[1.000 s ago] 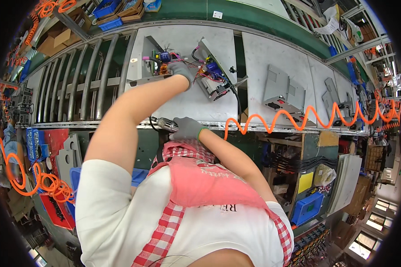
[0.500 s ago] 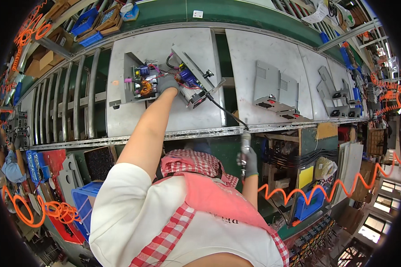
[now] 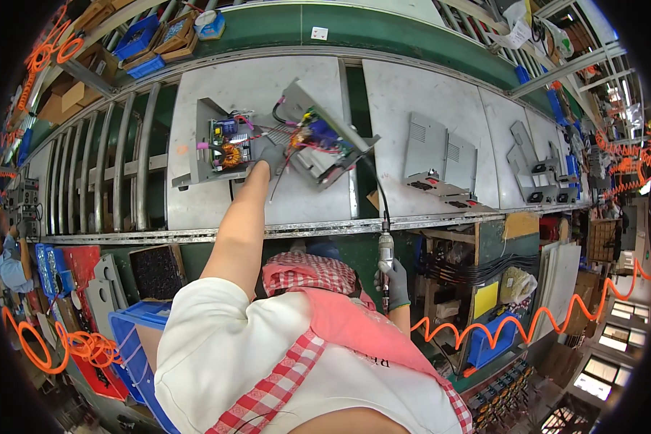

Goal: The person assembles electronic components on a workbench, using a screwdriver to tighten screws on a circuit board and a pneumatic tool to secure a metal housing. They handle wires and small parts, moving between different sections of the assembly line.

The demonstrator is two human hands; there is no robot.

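My left hand (image 3: pixel 272 155), in a grey glove, is at the near left edge of a tilted metal panel (image 3: pixel 324 168) carrying electronic parts and wires. It appears to grip that edge, though its fingers are mostly hidden. Left of it sits an open metal chassis (image 3: pixel 204 137) with a circuit board and a copper coil (image 3: pixel 230 155). Thin wires run between the two. My right hand (image 3: pixel 396 282), also gloved, is wrapped round a silver power screwdriver (image 3: pixel 386 249) below the bench edge. A black cord (image 3: pixel 383 195) passes from the panel toward the tool's upper end; whether they join is unclear.
Grey metal covers (image 3: pixel 441 155) lie on the board to the right, with more brackets (image 3: pixel 535 163) beyond. A roller conveyor (image 3: pixel 101 166) is at left. An orange coiled hose (image 3: pixel 484 336) stretches across the lower right. A blue bin (image 3: pixel 134 340) stands near my left side.
The metal panel has turned and shifted right and nearer, away from the chassis. My left hand has come slightly nearer with it. My right hand and the screwdriver have moved slightly left and nearer.
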